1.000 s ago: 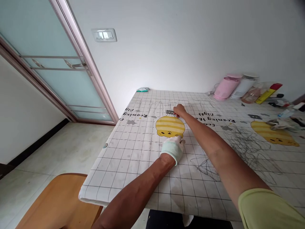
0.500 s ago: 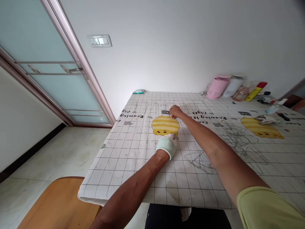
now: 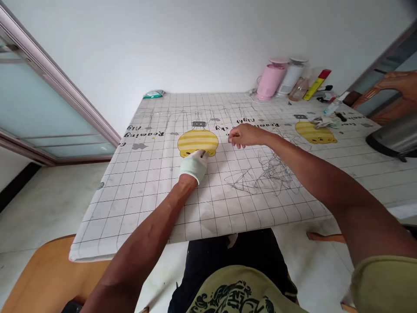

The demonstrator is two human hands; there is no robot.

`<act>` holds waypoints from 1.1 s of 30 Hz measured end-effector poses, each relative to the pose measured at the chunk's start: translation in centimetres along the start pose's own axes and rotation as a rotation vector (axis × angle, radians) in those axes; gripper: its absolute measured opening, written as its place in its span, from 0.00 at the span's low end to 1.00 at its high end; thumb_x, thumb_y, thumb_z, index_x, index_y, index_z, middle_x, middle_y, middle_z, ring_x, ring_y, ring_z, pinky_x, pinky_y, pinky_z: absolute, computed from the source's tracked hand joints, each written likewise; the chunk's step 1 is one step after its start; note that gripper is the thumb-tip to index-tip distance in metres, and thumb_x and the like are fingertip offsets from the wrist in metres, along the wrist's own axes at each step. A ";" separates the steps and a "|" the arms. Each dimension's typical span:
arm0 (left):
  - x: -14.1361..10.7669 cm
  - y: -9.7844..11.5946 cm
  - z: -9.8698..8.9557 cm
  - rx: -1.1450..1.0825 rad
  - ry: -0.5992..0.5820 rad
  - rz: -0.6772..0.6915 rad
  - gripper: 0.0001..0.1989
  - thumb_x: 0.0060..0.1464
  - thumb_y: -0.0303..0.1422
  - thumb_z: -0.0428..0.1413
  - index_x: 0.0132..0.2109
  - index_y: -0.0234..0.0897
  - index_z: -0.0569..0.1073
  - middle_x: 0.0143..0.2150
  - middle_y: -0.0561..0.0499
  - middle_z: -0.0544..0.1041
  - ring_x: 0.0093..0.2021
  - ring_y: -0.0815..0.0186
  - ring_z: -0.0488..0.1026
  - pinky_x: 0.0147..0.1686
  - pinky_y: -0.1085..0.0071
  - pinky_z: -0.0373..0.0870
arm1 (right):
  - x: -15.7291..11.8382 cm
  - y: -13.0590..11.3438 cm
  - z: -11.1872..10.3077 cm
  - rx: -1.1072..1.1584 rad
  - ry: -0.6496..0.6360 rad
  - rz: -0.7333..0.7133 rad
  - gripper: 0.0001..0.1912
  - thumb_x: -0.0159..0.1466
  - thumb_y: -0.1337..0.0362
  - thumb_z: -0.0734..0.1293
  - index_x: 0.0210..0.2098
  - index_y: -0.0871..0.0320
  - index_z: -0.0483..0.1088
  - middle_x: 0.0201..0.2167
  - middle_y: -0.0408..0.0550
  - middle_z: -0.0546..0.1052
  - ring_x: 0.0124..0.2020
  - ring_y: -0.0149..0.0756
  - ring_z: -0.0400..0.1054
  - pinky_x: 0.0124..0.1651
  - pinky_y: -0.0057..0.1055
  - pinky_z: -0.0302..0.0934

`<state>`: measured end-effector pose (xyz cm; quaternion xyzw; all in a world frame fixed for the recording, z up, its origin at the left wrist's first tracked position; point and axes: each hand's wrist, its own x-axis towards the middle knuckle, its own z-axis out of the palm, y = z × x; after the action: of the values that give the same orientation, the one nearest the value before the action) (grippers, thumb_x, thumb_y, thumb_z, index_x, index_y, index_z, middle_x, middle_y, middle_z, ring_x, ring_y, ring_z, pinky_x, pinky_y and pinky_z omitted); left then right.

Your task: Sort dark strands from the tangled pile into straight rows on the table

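My left hand (image 3: 195, 165), in a white glove with a pale green cuff, rests on the yellow balloon print (image 3: 198, 140) of the checked tablecloth (image 3: 156, 195). Its fingers are pressed together, and what they hold, if anything, is too small to name. To the right, my bare right hand (image 3: 241, 135) hovers over the cloth with fingers curled toward the thumb; anything between them is too small to tell. Tangled thin grey wires (image 3: 275, 174) lie just below and right of it.
Along the wall stand a pink cylinder (image 3: 271, 81), a white cylinder (image 3: 291, 79) and a yellow-red box (image 3: 316, 85). A crumpled cloth (image 3: 327, 121) lies at the right, near a steel vessel (image 3: 395, 138). A green packet (image 3: 154, 94) sits at the back left corner.
The view has shifted right and down. My right hand has moved away from the top of the balloon print toward the right. My left hand stays on the print.
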<state>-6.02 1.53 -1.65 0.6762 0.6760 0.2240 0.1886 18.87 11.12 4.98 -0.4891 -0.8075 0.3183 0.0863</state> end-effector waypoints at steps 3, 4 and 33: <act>0.0 -0.2 0.1 0.005 0.032 0.013 0.18 0.72 0.38 0.50 0.52 0.42 0.84 0.51 0.44 0.86 0.51 0.52 0.81 0.50 0.64 0.72 | -4.7 0.0 1.2 -0.168 -0.125 -0.106 0.04 0.67 0.65 0.71 0.38 0.55 0.80 0.37 0.47 0.83 0.34 0.37 0.75 0.36 0.33 0.62; 0.0 -0.3 0.1 0.005 0.040 0.017 0.17 0.71 0.38 0.50 0.51 0.42 0.85 0.50 0.44 0.86 0.51 0.52 0.81 0.49 0.64 0.71 | -5.9 -0.1 1.8 -0.214 -0.149 -0.163 0.04 0.68 0.65 0.70 0.38 0.55 0.80 0.40 0.47 0.83 0.36 0.37 0.74 0.37 0.33 0.62; -3.5 4.9 -1.7 -0.570 -0.193 0.042 0.24 0.69 0.52 0.52 0.54 0.40 0.83 0.46 0.49 0.87 0.39 0.62 0.83 0.48 0.68 0.78 | -7.4 0.2 7.2 0.421 0.494 0.060 0.07 0.62 0.60 0.75 0.32 0.57 0.78 0.26 0.46 0.78 0.26 0.34 0.69 0.26 0.31 0.59</act>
<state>-2.90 -2.13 2.30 0.6281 0.5507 0.3434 0.4294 19.53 1.82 0.55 -0.5464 -0.6639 0.3524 0.3694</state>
